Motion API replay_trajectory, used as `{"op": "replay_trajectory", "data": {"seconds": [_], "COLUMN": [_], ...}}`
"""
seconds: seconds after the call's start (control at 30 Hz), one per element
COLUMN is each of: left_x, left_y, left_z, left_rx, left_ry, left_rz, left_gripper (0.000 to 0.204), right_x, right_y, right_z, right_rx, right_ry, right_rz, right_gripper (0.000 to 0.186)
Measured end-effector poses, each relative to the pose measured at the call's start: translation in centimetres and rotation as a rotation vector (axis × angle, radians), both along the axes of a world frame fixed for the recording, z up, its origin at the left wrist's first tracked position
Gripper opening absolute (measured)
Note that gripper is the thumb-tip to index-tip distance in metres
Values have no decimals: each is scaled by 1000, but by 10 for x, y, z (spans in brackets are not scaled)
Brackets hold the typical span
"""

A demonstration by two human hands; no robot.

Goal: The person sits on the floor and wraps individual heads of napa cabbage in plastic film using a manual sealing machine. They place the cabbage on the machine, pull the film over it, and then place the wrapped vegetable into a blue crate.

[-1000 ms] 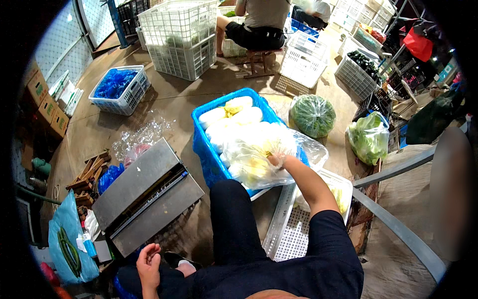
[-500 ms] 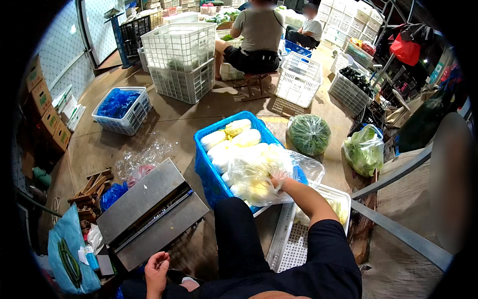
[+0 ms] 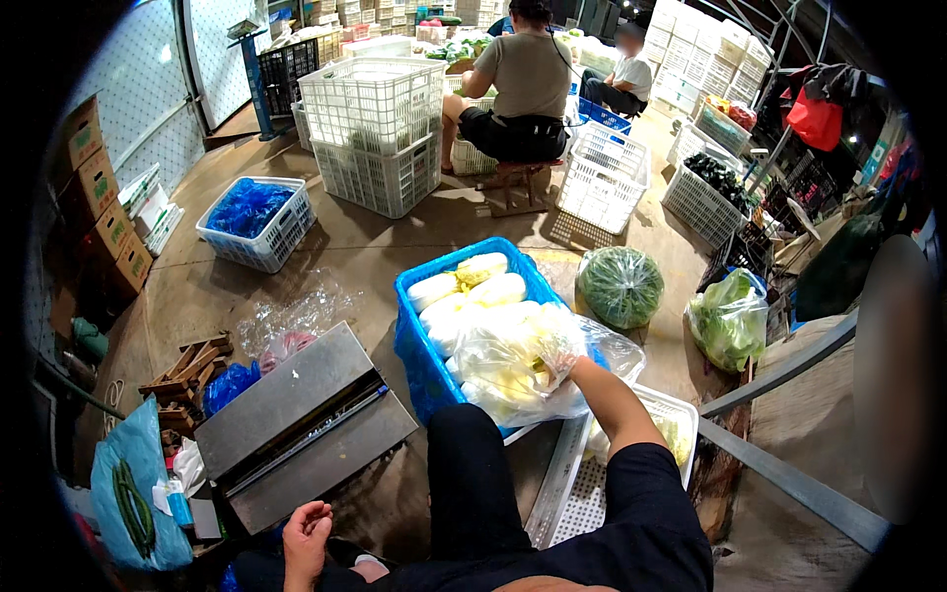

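In the head view my right hand (image 3: 567,367) reaches into a clear plastic bag (image 3: 513,370) of pale leafy vegetables, its fingers obscured by film. The bag lies over the front of a blue-lined crate (image 3: 412,355) of pale napa cabbages (image 3: 493,290). My left hand (image 3: 308,533) is low at the bottom, fingers loosely curled together with nothing visible in them, beside a metal bag sealer (image 3: 276,414). Below my right arm sits a white perforated crate (image 3: 572,508) with pale vegetables in it.
Two people (image 3: 518,94) (image 3: 623,74) sit behind, among stacked white crates (image 3: 370,109). Around me are bagged greens (image 3: 619,286) (image 3: 728,316), a crate of blue film (image 3: 252,222), wooden pieces (image 3: 192,375), a blue bag with long green vegetables (image 3: 133,498) and metal bars (image 3: 789,474) at right.
The view has tilted up, so the scene sits lower in the picture. My right hand has shifted slightly rightward and stays inside the bag. My left fingers remain curled.
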State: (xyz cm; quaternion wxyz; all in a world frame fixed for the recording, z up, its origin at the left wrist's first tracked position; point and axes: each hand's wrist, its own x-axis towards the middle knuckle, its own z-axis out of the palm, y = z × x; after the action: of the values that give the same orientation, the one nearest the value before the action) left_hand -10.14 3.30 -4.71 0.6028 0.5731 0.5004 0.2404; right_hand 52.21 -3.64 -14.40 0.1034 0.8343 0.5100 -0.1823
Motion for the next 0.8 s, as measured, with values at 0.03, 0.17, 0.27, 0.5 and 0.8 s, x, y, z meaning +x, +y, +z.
{"op": "replay_trajectory", "data": {"seconds": [0.03, 0.17, 0.27, 0.5, 0.8], "left_x": [1, 9, 4, 11, 9], "left_y": [0, 3, 5, -1, -1], "left_z": [-1, 12, 9, 5, 7], "left_rx": [-2, -21, 12, -19, -25], "left_ry": [-12, 41, 34, 3, 39], "left_rz": [-4, -19, -19, 19, 22], "left_gripper": [36, 36, 36, 36, 36], "right_x": [-2, -3, -1, 3, 6], "right_y": [2, 7, 8, 4, -5], "right_z": [0, 7, 10, 5, -3], "right_rx": [-1, 10, -15, -42, -53], "right_ry": [-14, -54, -159, -203, -72], "right_rz": [12, 36, 158, 252, 203], "right_gripper": [86, 89, 92, 89, 84]}}
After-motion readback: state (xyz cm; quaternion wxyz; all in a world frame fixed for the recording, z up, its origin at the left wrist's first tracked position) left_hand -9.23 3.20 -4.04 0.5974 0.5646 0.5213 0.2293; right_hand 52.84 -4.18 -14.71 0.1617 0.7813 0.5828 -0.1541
